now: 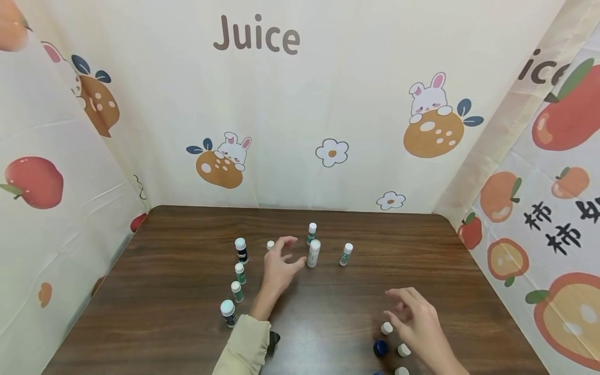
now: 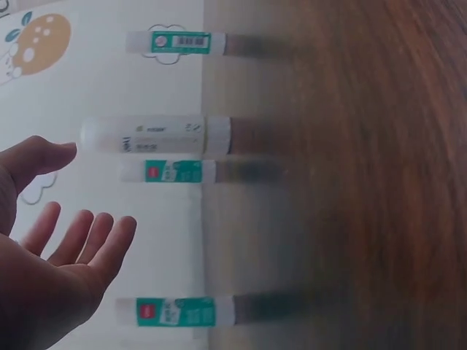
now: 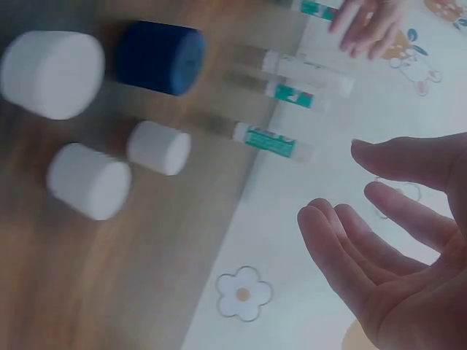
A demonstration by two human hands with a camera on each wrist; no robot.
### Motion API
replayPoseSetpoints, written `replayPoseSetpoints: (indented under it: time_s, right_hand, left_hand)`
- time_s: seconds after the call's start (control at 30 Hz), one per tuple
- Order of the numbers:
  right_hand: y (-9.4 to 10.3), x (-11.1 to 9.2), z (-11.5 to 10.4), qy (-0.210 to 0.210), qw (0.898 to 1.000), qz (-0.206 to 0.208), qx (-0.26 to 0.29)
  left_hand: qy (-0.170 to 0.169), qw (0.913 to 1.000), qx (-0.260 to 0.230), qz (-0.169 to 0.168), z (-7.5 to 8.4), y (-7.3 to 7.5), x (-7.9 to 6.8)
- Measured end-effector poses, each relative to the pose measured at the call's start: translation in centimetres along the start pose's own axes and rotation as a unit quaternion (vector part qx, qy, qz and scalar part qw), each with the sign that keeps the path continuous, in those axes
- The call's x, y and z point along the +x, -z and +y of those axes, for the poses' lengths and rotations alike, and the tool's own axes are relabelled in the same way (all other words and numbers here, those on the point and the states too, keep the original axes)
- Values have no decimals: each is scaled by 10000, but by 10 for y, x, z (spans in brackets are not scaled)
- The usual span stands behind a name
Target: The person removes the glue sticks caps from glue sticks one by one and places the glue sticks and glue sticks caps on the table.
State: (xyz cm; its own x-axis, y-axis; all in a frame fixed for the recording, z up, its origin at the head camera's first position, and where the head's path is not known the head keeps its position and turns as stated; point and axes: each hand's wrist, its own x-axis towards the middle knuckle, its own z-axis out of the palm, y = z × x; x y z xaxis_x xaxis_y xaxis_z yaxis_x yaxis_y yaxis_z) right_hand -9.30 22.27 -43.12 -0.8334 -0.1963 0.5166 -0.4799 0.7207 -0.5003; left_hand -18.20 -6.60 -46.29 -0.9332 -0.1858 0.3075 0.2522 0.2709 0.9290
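My left hand (image 1: pixel 277 268) is held over the middle of the table, thumb and fingers spread apart with nothing between them. Just right of its thumb stands a larger white glue stick (image 1: pixel 313 255), upright. Close behind that is a small green-labelled glue stick (image 1: pixel 311 234), and another green-labelled one (image 1: pixel 346 255) stands to the right. A white-topped stick (image 1: pixel 270 245) is partly hidden behind my left fingers. My right hand (image 1: pixel 419 320) hovers with loosely bent, empty fingers near a small white cap (image 1: pixel 386 328) and a dark blue cap (image 1: pixel 380 348) at front right.
On the left, a row holds a dark-labelled glue stick (image 1: pixel 241 252), two green-labelled ones (image 1: pixel 240 275) and another dark-labelled one (image 1: pixel 228 315). More white caps (image 1: pixel 403 350) lie by my right wrist. Printed curtains (image 1: pixel 328 104) enclose the brown table (image 1: pixel 187 250) at back and sides.
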Motion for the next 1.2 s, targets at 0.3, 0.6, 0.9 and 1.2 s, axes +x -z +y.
replayPoseSetpoints:
  time_s: [0.3,0.6,0.9,1.2]
  right_hand:
    - [1,21,-13,317,9995,0,33]
    - [-3,38,-28,350,9990,-168,199]
    - [-9,46,-35,389,9986,-189,301]
    - [-13,56,-40,335,9988,-166,313]
  left_hand:
    - [331,9987,-294,-268,-12,-18,2]
    - [448,9984,-105,-317,-21,-34,7]
    - [548,9976,229,-364,-28,-42,7]
    - [361,9985,210,-355,-21,-37,3]
